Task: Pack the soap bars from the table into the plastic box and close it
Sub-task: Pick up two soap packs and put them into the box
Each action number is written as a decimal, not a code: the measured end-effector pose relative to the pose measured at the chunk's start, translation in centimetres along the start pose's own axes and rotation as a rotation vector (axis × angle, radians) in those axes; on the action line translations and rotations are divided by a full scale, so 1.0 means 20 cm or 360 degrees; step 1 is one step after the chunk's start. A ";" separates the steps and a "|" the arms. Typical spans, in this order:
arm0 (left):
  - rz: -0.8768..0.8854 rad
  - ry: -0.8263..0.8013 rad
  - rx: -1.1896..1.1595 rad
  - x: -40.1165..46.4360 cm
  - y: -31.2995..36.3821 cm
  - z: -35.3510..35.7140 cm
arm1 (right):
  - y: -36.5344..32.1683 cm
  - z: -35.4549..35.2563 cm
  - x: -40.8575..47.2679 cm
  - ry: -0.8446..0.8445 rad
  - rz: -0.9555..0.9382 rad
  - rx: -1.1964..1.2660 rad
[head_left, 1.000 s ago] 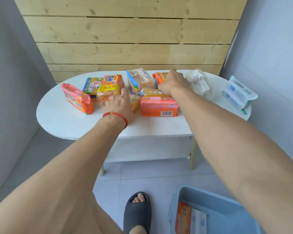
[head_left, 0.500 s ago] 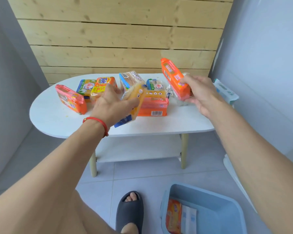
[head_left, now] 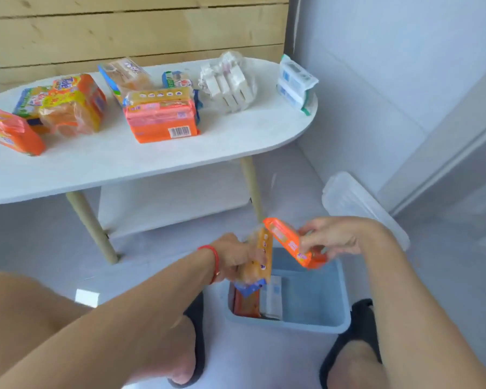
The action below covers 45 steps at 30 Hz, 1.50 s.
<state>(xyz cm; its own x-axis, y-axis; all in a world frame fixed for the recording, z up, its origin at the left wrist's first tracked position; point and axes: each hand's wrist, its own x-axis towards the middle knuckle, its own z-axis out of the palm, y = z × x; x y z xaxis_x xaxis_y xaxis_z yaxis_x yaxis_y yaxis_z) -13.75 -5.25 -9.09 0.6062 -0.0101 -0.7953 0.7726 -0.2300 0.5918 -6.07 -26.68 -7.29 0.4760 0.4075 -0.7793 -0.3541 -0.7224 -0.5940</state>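
Over the open blue plastic box on the floor, my left hand grips a yellow soap pack held upright. My right hand grips an orange soap pack, tilted above the box's far edge. Two packs lie inside the box at its left: an orange one and a white one. Several soap packs stay on the white table: a big orange pack, a yellow-orange pack, an orange pack at far left, a clear bag of white bars and a white-blue pack.
The box's translucent lid leans by the right wall. My feet in dark slippers flank the box. The table's wooden legs and lower shelf stand behind the box. A wooden plank wall backs the table.
Both hands lifted a soap pack off the table and brought it down over the box. The view tilted down toward the floor.
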 end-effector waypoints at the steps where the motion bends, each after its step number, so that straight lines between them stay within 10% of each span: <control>1: -0.0061 -0.0009 0.0003 0.06 -0.04 0.07 | 0.08 0.03 0.05 -0.0005 0.0121 -0.0036; 13: -0.0182 0.0524 0.0886 0.54 -0.34 0.44 | 0.62 0.50 0.56 0.0820 0.0670 -0.0648; 19: -0.0182 0.0598 0.0962 0.54 -0.45 0.44 | 0.73 0.55 0.67 0.0708 0.0635 -0.0201; 28: 0.0009 0.0751 0.0981 0.51 -0.48 0.43 | 0.55 0.55 0.63 0.0854 0.0336 -0.0589; 35: 0.0031 0.0557 0.0926 0.41 -0.41 0.35 | 0.38 0.62 0.67 0.0522 0.0124 0.0042; 41: 0.0332 0.0967 0.1201 0.30 -0.45 0.10 | 0.40 0.73 0.76 0.0519 0.0198 -0.0002; 45: 0.0029 0.0628 0.0849 0.34 -0.54 0.00 | 0.39 0.82 0.83 0.0747 0.0210 -0.0256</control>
<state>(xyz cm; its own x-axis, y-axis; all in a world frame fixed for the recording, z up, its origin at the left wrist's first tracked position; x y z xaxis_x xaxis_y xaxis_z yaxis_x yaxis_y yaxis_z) -17.96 -2.77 -20.82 0.7204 0.3153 -0.6177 0.6235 -0.6846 0.3777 -14.12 -16.39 -28.08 0.7589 0.0391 -0.6500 -0.3246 -0.8426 -0.4297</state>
